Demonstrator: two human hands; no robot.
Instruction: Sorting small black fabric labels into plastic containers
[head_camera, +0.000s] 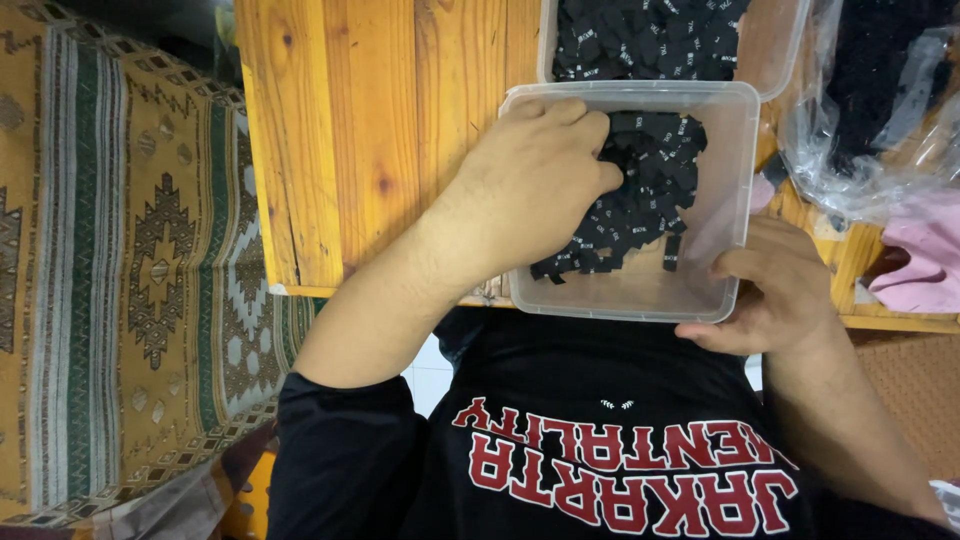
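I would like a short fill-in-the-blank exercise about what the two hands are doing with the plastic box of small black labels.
1. The left hand reaches into the clear plastic box and rests on a heap of small ____ labels.
2. The right hand grips the box at its ____ near corner.
3. The box stands on a ____ table.
4. Behind it stands a second box, also filled with ____.

Missing words: black; right; wooden; labels
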